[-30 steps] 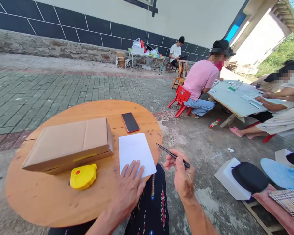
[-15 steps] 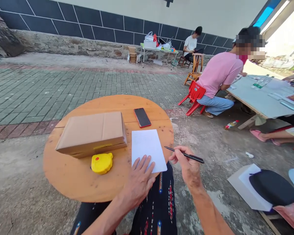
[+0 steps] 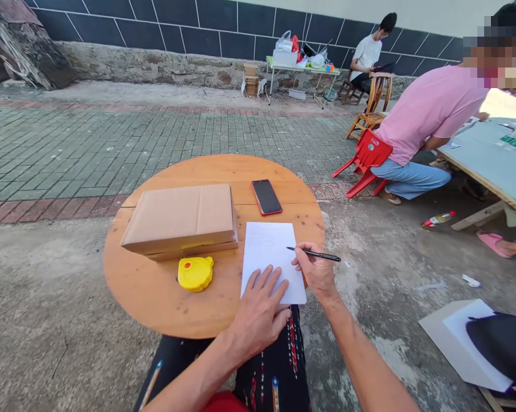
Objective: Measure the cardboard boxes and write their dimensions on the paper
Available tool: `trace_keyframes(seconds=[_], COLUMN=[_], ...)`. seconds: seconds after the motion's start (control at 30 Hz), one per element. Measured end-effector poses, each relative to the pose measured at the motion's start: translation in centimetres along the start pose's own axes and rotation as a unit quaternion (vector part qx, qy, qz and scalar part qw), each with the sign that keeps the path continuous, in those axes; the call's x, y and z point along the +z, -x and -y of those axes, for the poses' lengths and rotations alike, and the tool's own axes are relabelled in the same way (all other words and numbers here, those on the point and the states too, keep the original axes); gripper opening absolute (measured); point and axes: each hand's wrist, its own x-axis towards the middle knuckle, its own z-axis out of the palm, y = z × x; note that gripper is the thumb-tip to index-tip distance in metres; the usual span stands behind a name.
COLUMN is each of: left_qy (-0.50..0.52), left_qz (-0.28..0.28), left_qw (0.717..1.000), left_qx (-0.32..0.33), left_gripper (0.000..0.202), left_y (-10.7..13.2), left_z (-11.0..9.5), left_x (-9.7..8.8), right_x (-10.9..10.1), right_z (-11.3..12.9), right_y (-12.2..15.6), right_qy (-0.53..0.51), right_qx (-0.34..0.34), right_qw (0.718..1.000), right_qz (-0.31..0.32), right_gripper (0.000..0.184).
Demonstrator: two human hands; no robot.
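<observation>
My left hand (image 3: 260, 309) lies flat with fingers spread on the near end of a white sheet of paper (image 3: 270, 247) on a round wooden table (image 3: 163, 297). My right hand (image 3: 314, 271) is closed on a black pen (image 3: 313, 254), its tip over the paper's right edge. A flat cardboard box (image 3: 181, 220) lies to the left of the paper. In front of the box sits a yellow tape measure (image 3: 195, 273). A phone in a red case (image 3: 266, 197) lies beyond the paper.
A person in a pink shirt (image 3: 429, 109) sits on a red chair (image 3: 365, 160) at a long table (image 3: 489, 166) to the right. Another person (image 3: 369, 51) sits by a far table (image 3: 301, 68) at the wall. A bottle (image 3: 438, 219) lies on the ground.
My right hand has moved left and down, bringing the pen from beside the table to over the paper. The view has swung, so the table sits further right in the picture.
</observation>
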Motion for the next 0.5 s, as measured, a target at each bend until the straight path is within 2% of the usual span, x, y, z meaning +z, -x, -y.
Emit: trace_keyframes(seconds=[0.3, 0.5], left_qy=[-0.013, -0.021], left_qz=[-0.016, -0.012], left_qw=[1.0, 1.0], left_qx=[-0.005, 0.003], left_gripper=[0.043, 0.047], left_y=[0.0, 0.0], left_z=[-0.1, -0.3], left_x=[1.3, 1.2], right_x=[1.6, 2.2], right_z=[-0.4, -1.0], right_y=[-1.2, -1.6], right_qy=[0.018, 0.056], right_qx=[-0.003, -0.035], right_qw=[1.0, 0.998], right_qz=[0.018, 0.019], right_gripper=[0.025, 0.023])
